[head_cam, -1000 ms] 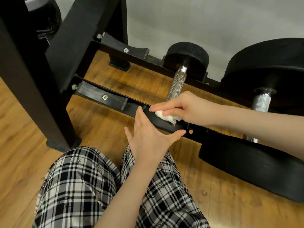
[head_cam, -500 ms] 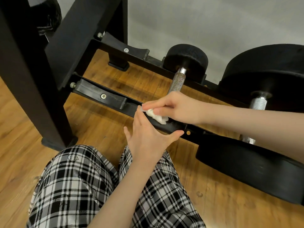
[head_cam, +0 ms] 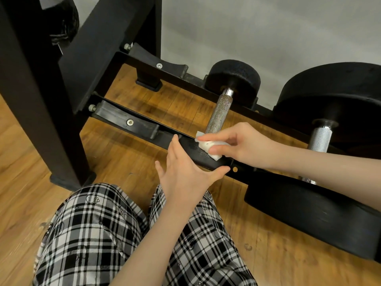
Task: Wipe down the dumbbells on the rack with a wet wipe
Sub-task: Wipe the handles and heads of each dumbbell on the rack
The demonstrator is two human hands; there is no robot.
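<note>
pinching the wet wipe [head_cam: 212, 148], the right hand [head_cam: 243, 144] presses it onto the small dumbbell's near head [head_cam: 201, 153]; its knurled handle [head_cam: 219, 114] runs away beyond those fingers, while the left hand [head_cam: 185, 176], fingers straight, braces that head

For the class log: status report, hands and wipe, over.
Right hand pinching wipe on small dumbbell's near head. Left hand open, steadying that head. Nothing in the way.

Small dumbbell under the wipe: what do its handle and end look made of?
The small dumbbell's handle looks like bare metal: silvery, cross-hatched knurling. Its far head looks rubber-coated: matte black, slightly grainy, though painted iron can't be ruled out. The wipe is held by the right hand.
</note>
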